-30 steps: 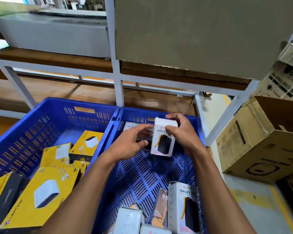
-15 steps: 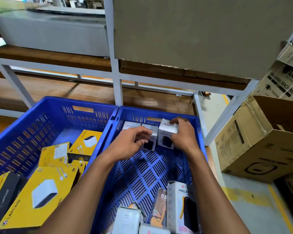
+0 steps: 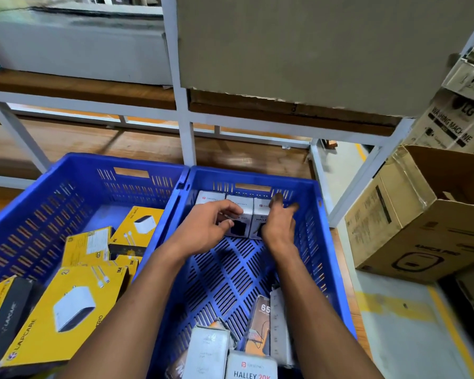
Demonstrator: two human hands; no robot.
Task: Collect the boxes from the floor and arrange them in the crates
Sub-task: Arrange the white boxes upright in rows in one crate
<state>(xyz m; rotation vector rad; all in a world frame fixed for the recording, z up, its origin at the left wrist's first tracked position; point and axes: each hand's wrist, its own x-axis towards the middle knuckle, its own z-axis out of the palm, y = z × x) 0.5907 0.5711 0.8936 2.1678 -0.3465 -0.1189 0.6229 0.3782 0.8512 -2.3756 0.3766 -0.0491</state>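
We record 3 white boxes [image 3: 240,212] standing upright in a row against the far wall of the right blue crate [image 3: 316,242]. Our left hand [image 3: 212,228] hangs loosely curled before them, holding nothing; our right hand [image 3: 279,224] rests with relaxed fingers against the rightmost box. The left blue crate [image 3: 39,214] alongside holds yellow boxes [image 3: 74,305].
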